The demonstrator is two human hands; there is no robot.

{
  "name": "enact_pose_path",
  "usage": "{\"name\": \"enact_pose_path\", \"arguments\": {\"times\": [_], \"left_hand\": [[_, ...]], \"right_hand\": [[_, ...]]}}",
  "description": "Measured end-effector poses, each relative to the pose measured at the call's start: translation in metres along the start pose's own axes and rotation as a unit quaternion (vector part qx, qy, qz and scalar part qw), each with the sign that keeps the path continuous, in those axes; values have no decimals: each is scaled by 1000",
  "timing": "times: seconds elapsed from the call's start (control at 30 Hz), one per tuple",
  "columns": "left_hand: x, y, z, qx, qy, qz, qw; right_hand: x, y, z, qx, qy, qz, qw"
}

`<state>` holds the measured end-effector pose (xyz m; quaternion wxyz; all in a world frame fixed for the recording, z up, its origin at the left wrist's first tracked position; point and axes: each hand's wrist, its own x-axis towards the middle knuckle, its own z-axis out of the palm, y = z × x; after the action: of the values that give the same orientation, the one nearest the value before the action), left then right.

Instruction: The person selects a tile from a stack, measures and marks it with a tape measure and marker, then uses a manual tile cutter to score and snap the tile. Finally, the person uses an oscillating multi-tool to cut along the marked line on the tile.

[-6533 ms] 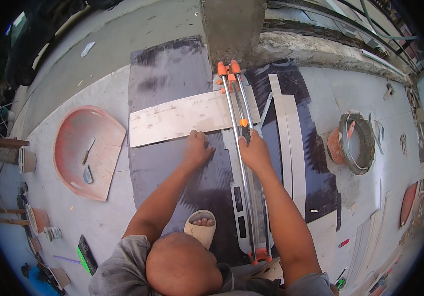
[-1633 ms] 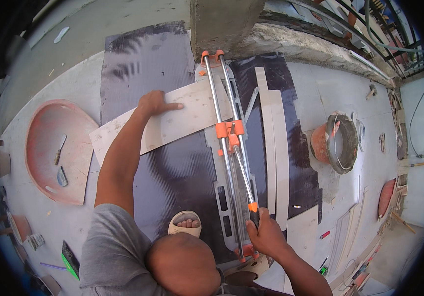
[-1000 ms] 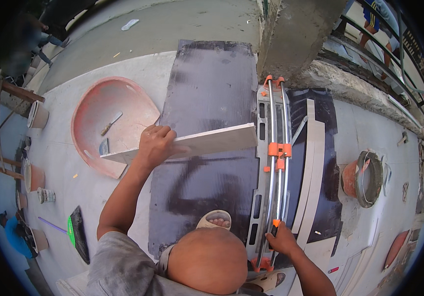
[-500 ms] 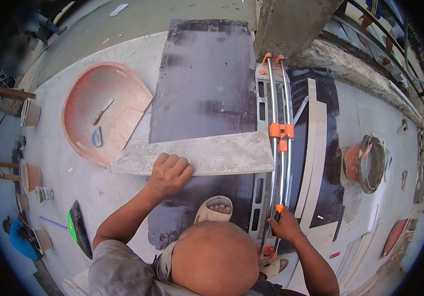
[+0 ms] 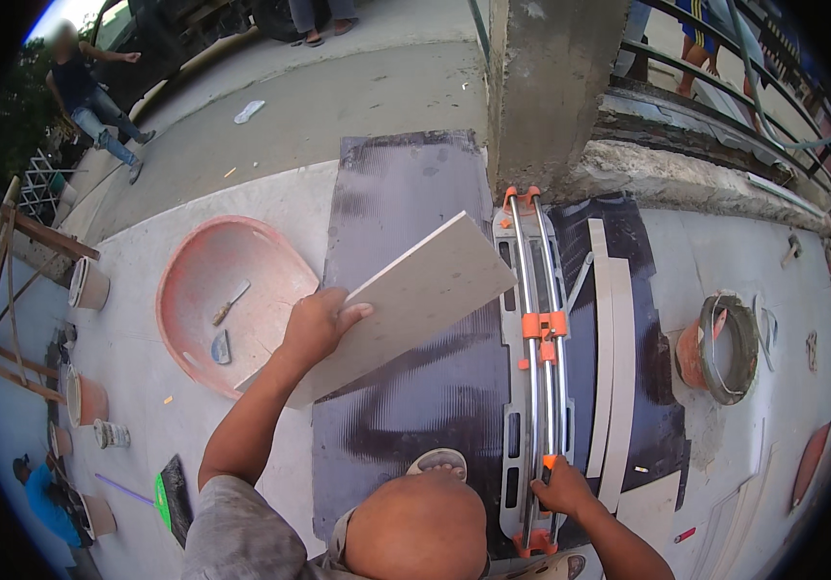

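Note:
My left hand [image 5: 319, 324] grips the edge of a long, pale tile piece [image 5: 425, 300], thumb on its face and the fingers behind. The tile is held tilted, its far corner raised beside the manual tile cutter [image 5: 531, 348]. My right hand [image 5: 562, 486] is closed round the cutter's orange-and-black handle [image 5: 549, 466] at the near end of the steel rails. Under the tile and the cutter's left side lies a dark ribbed sheet [image 5: 406, 184]. A pinkish round basin [image 5: 172, 261], partly covered by the tile's near end, holds a small trowel-like tool [image 5: 232, 302].
Narrow tile strips [image 5: 618, 367] lie right of the cutter. Farther right stands a mortar-stained bucket [image 5: 715, 348]. A concrete pillar [image 5: 546, 97] rises beyond the cutter. A green-and-black broom [image 5: 172, 501] lies at left. A walking person [image 5: 96, 101] and a person in blue [image 5: 43, 498] are off to the left.
The tile, flat with its right end on the cutter before, is now lifted and tilted by my left hand. My right hand stays on the handle. The view has shifted upward.

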<state>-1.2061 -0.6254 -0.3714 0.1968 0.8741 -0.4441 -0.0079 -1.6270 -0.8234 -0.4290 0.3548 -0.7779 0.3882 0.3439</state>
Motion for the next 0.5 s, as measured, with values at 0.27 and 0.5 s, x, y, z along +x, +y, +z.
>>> {"name": "enact_pose_path", "arguments": {"times": [0.27, 0.5], "left_hand": [[25, -1, 18, -258, -12, -198, 945], [41, -34, 106, -326, -36, -272, 905]], "right_hand": [[-6, -1, 5, 27, 47, -23, 998], [-16, 7, 13, 128, 128, -89, 979]]}}
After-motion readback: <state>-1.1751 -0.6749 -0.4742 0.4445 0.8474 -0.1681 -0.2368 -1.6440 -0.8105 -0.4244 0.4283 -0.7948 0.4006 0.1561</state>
